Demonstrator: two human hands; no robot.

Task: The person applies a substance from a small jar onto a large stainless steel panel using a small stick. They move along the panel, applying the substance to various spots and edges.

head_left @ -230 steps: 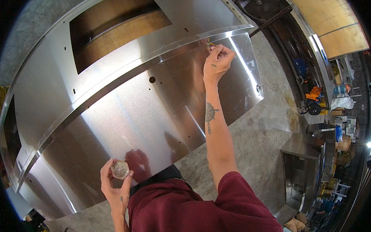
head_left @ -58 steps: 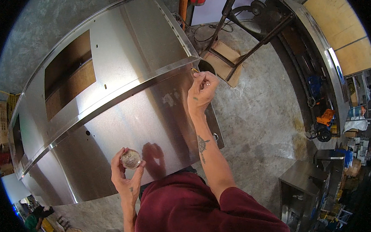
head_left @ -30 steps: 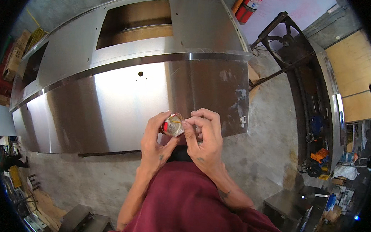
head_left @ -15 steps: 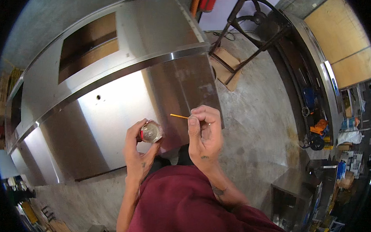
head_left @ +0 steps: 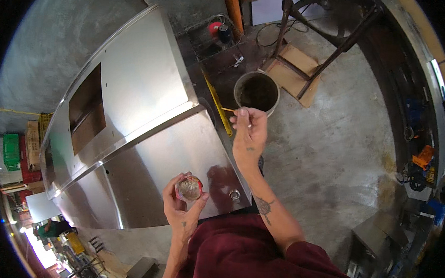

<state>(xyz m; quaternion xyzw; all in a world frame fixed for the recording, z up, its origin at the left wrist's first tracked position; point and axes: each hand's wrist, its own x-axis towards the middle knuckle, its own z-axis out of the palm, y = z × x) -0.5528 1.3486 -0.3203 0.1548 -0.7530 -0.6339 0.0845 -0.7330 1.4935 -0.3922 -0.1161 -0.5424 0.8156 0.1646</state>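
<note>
A small round container (head_left: pixel 189 188) with red on its side is held in my left hand (head_left: pixel 181 210), the fingers and thumb wrapped round it above the sheet-metal unit (head_left: pixel 161 151). My right hand (head_left: pixel 250 135) reaches forward past the unit's right end, pinching a thin yellow stick (head_left: pixel 227 109). The stick's far tip is hard to tell against the yellow bar behind it. On the metal near its right corner lies a small round shiny object (head_left: pixel 234 194).
Just beyond my right hand stands a bucket (head_left: pixel 277 86) with dark contents. A yellow bar (head_left: pixel 215 98) leans beside it. Farther back are a dark metal stand (head_left: pixel 333 44) and cardboard (head_left: pixel 292 59) on the concrete floor. Metal boxes (head_left: pixel 376 232) stand at the right.
My right hand has moved forward with the stick, nearer the bucket. The view has shifted, bringing the bucket and yellow bar into sight. My left hand still holds the container.
</note>
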